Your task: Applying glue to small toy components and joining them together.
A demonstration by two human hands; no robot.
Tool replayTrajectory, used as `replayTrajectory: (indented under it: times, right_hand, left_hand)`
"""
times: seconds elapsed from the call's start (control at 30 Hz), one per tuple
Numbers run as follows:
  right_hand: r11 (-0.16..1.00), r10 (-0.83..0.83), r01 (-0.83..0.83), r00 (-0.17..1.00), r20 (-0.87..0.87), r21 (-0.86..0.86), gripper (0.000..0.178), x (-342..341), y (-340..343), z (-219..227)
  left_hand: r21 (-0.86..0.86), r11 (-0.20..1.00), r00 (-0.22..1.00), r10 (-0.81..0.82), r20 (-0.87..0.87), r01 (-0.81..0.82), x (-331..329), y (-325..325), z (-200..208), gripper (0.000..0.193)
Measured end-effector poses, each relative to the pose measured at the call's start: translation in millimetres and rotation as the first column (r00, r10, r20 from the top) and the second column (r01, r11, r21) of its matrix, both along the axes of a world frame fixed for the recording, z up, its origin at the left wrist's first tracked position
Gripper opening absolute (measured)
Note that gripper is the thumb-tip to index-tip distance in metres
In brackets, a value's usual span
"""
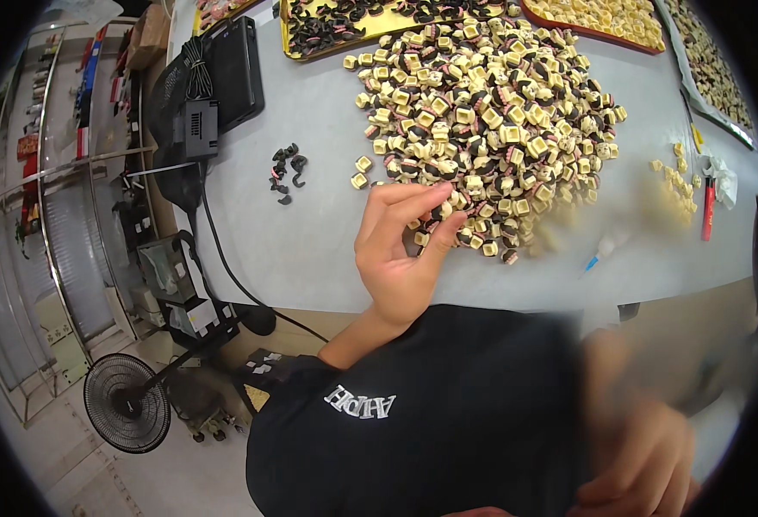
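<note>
Mid-frame, the narrowly parted left hand (399, 269) seemingly chose among boxy, plastic-looking cream-and-black pieces (510, 133); pinching seemed needed. The right hand's (646, 461) hold was unclear.

Pale grey flat table (310, 250). Heap of small cream, black and pink pieces (491, 121) at and beyond left hand (403, 246); curved black bits (280, 166) left of it; slim red pen (708, 215) well right.

Small cream, black and pink pieces (491, 112) lie jumbled at varied angles in a broad heap on the pale tabletop (310, 250), many showing squarish hollows.
</note>
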State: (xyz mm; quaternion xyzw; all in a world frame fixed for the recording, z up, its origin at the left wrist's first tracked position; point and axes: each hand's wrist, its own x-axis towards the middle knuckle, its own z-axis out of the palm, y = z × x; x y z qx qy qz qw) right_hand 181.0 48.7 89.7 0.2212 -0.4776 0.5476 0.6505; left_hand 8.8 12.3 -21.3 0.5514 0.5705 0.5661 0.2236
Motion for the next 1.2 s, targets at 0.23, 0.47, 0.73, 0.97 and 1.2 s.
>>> replayTrajectory:
  times: [0.23, 0.47, 0.73, 0.97, 1.2]
  right_hand:
    - [0.993, -0.12, 0.121, 0.991, 0.056, -0.013, 0.018, 1, 0, -3]
    - [0.979, -0.206, 0.206, 0.978, 0.04, 0.007, 0.026, 3, 4, 0]
    - [0.968, -0.244, 0.238, 0.967, 0.07, 0.081, 0.027, 6, 1, -4]
    - [0.965, -0.261, 0.26, 0.963, 0.071, 0.024, 0.031, 10, -3, -3]
    - [0.952, -0.3, 0.306, 0.944, 0.135, -0.026, 0.031, 10, -1, 2]
  left_hand:
    - [-0.097, 0.983, 0.987, 0.157, 0.028, -0.154, -2, -1, -1, 0.032]
    - [0.005, 0.958, 0.918, 0.275, -0.287, -0.286, 1, 10, 2, 0.028]
    - [-0.01, 0.976, 0.871, 0.188, -0.454, -0.215, 2, 8, 4, 0.026]
    - [0.043, 0.958, 0.883, 0.278, -0.378, -0.283, -6, 1, 16, 0.021]
    - [-0.021, 0.843, 0.773, 0.483, -0.411, -0.538, -80, -11, 21, 0.018]
